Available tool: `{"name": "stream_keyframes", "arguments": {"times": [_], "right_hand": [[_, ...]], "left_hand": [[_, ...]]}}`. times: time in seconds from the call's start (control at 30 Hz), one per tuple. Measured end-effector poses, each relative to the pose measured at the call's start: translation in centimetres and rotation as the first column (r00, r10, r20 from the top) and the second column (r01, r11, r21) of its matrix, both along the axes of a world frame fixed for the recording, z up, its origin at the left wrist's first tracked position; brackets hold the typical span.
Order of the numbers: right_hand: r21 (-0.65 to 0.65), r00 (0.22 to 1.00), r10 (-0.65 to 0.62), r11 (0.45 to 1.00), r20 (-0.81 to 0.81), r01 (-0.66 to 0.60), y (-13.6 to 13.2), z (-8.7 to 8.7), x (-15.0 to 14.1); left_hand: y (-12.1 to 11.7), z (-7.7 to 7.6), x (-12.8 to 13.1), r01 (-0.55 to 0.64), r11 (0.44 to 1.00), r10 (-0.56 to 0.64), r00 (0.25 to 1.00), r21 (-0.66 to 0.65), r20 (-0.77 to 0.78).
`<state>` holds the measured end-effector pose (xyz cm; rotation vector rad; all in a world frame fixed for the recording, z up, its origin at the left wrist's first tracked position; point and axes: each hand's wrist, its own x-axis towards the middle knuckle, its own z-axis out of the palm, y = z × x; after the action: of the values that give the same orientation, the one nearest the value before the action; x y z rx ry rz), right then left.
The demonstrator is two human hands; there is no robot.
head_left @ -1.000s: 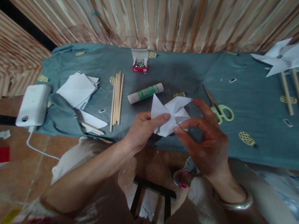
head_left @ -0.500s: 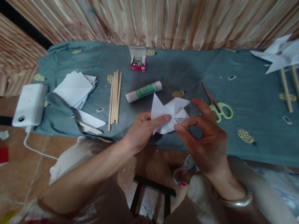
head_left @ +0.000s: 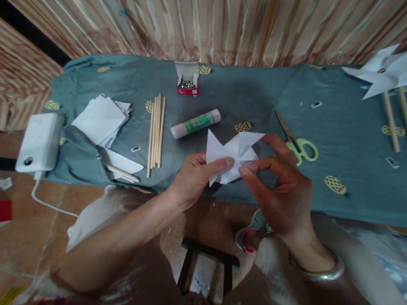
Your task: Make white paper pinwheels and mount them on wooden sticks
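A white paper pinwheel (head_left: 231,148) is held over the front edge of the cloth-covered table, its pointed blades folded in toward the middle. My left hand (head_left: 198,181) grips it from the left, thumb pressed on top near the centre and the other fingers underneath. My right hand (head_left: 282,191) is closed on its right side, thumb and index finger pinching the paper by the centre. A glue stick (head_left: 195,123) with a green label lies just behind the pinwheel. Scissors (head_left: 298,146) with pale green handles lie behind my right hand.
Wooden sticks (head_left: 156,135) lie left of the glue stick. Farther left is a stack of white paper (head_left: 99,118) beside a white power bank (head_left: 39,143) with a cable. An open red box (head_left: 188,84) of small metal pieces stands at the back. Finished pinwheels (head_left: 392,71) on sticks lie at right.
The pinwheel's upper right point now reaches a little farther right and up. Both hands keep their hold on the paper, with only slight finger movement.
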<state>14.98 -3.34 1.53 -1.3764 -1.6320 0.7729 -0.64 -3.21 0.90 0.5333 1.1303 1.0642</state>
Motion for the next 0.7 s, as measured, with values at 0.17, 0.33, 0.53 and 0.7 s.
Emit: {"name": "stream_keyframes", "arguments": {"times": [0.17,0.33,0.53,0.7], "right_hand": [[-0.022,1.0,-0.016,1.0,-0.026,0.016,-0.03,0.05,-0.09],[-0.007,0.999,-0.03,1.0,-0.014,0.029,-0.03,0.02,-0.16],[0.0,1.0,-0.029,1.0,0.003,0.029,-0.04,-0.11,-0.15],[-0.006,1.0,-0.022,1.0,0.001,0.022,-0.04,-0.02,-0.14]], "left_hand": [[0.03,-0.14,0.04,-0.012,1.0,0.011,1.0,0.017,0.029],[-0.02,-0.22,0.12,-0.009,1.0,0.008,0.999,0.024,0.046],[-0.16,-0.35,0.1,-0.006,1.0,0.005,1.0,0.02,0.023],[-0.18,-0.36,0.14,0.001,0.999,-0.002,1.0,0.035,0.021]]}}
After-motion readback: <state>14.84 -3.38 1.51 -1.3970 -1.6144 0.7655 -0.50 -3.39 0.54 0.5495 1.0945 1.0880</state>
